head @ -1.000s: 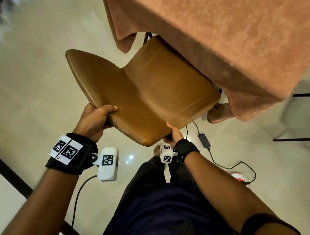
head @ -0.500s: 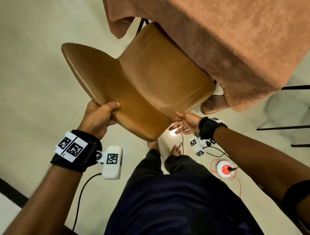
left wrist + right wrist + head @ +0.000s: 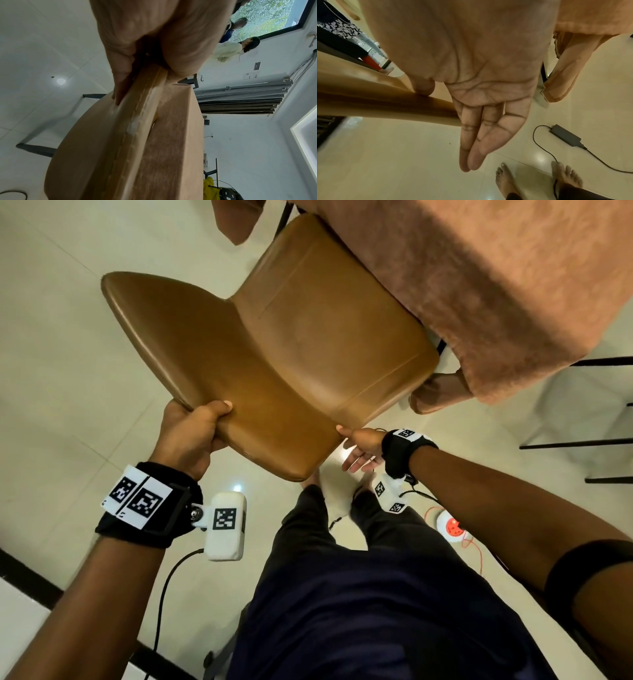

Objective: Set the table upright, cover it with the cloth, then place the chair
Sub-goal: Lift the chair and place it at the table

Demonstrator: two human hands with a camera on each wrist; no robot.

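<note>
Pale glossy floor tiles (image 3: 51,344) lie beneath. The backrest edge of the tan leather chair (image 3: 291,354) is clamped by the left hand (image 3: 188,436); only the thumb of the flat, spread right hand (image 3: 359,446) touches it. Ahead, its seat is tucked partly under the rust-cloth-covered desk (image 3: 496,285). No writing is legible.

Left hand (image 3: 186,436) gripping, thumb on top, right hand (image 3: 363,448) open, fingers straight
</note>
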